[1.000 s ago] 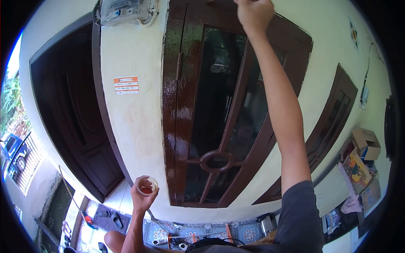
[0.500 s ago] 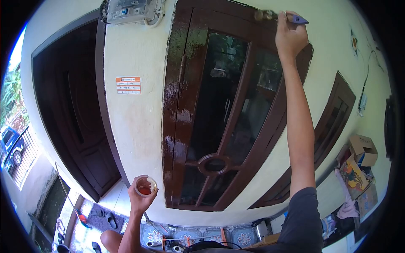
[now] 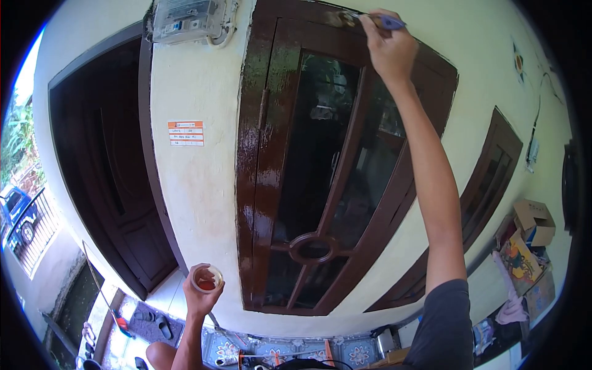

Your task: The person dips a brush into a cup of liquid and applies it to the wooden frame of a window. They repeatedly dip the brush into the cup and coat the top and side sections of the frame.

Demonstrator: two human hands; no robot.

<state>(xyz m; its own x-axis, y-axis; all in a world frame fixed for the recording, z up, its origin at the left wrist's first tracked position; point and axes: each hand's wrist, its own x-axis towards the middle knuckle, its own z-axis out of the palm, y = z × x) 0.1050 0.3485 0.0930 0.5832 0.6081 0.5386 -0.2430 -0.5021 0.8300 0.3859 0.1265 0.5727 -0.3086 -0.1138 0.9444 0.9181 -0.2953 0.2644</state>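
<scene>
Raised at the upper right, my right hand (image 3: 393,49) is closed round the handle of a paintbrush (image 3: 390,23). The brush's bristles point left, against or very near the top rail of the dark brown window frame (image 3: 262,154); contact is blurred. Fresh-looking gloss shows on the frame's left side. Low on the left, my left hand (image 3: 202,296) grips a clear cup (image 3: 207,279) with reddish-brown liquid at its bottom. The cup's mouth is turned up toward me, well below the brush.
An electric meter box (image 3: 188,21) hangs on the wall left of the frame. A dark door (image 3: 105,166) stands further left. Cardboard boxes (image 3: 533,222) are piled at the right. Sandals (image 3: 163,327) lie on a mat, and a tiled ledge (image 3: 277,345) runs below the window.
My right hand has moved left along the top rail with the paintbrush. My left hand and the cup sit slightly lower in view, as the view has tilted up a little.
</scene>
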